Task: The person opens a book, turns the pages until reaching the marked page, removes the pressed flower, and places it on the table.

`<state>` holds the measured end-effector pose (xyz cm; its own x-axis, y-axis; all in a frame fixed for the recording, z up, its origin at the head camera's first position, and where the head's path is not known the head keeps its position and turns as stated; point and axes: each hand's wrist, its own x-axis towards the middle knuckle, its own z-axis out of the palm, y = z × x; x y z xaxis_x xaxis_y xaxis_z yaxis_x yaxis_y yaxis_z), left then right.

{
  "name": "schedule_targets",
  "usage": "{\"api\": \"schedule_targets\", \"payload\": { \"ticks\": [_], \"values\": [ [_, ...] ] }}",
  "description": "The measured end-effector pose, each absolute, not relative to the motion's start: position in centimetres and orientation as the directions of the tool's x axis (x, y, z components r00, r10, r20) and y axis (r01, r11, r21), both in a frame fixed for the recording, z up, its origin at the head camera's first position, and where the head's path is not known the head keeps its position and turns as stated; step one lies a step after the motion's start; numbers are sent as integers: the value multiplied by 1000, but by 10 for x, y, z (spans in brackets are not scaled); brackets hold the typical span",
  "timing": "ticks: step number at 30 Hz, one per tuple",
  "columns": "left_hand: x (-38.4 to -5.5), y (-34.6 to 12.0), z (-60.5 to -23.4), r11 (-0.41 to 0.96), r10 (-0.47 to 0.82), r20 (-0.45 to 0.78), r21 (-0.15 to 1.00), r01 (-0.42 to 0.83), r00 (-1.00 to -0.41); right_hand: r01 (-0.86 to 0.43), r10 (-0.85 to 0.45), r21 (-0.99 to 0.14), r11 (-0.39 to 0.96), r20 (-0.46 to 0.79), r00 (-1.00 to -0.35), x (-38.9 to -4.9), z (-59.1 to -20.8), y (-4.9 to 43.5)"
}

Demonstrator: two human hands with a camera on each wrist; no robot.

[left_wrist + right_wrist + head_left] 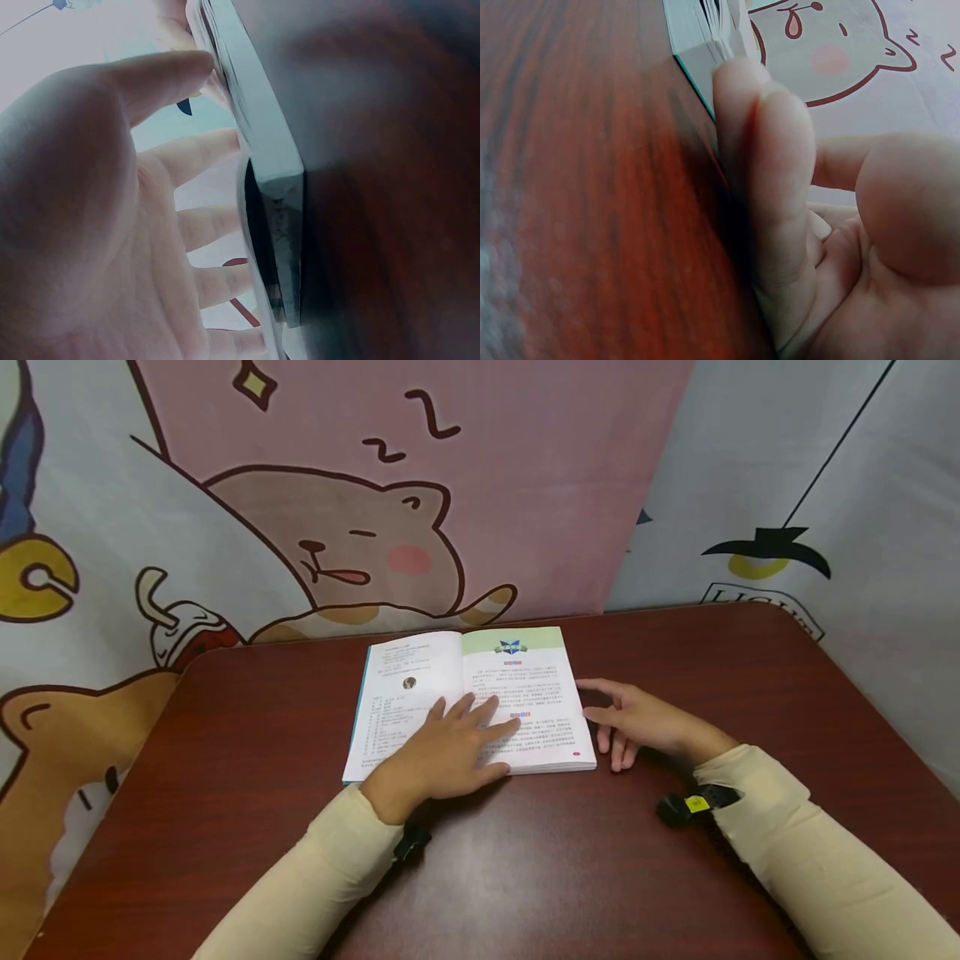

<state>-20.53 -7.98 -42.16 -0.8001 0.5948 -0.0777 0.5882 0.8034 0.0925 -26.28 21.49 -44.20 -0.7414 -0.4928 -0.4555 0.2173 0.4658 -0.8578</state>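
An open book (pixel 551 693) lies on the brown table, with printed text on both pages and a green band across the top of the right page. Across its lower middle, near the fold, my left hand (pixel 442 752) rests with its fingers spread. The left wrist view shows that hand's thumb and fingertips (pixel 199 157) against the page side, above the book's thick edge (pixel 259 112). My right hand (pixel 648 718) is at the book's right edge, its index finger and thumb nearest the pages and its other fingers loosely bent. In the right wrist view, its fingers (pixel 780 165) partly hide the book's corner (pixel 694 45).
The reddish-brown table (pixel 247 827) extends around the book on every side. Behind it hangs a cloth backdrop (pixel 540 485) with cartoon animals. Black wrist straps (pixel 678 810) sit beside the cream sleeves (pixel 757 785).
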Motion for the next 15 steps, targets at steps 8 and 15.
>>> {"api": "schedule_targets", "payload": {
  "ticks": [8,15],
  "values": [
    [-205,-80,-422,811,585,-92,105,576,-806,230,-504,-866,444,-453,-735,-265,-445,217],
    [-204,-79,-422,806,590,-76,101,583,-804,236,-503,-865,443,-458,-733,-263,-445,216]
  ]
}}
